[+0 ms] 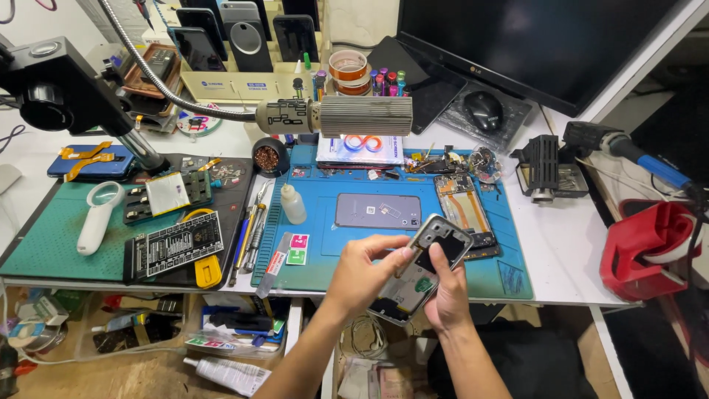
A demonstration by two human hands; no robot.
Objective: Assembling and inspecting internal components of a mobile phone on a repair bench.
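Both my hands hold an opened phone body (425, 270) over the front edge of the blue work mat (517, 277). Its inner side faces up, showing the silver frame, a dark camera cutout and a green board part. My left hand (362, 270) grips its left edge with thumb and fingers. My right hand (447, 295) supports it from below on the right. On the mat behind lie a grey phone back panel (377, 210) and a stripped phone frame with orange flex cables (465, 210).
A small white squeeze bottle (292, 204), tweezers and tools (253, 229) lie on the mat's left. A green mat holds a white magnifier (96, 214) and a black jig (173, 247). A monitor (546, 37), mouse (484, 109), soldering iron (642, 155) and red holder (642, 251) stand on the right.
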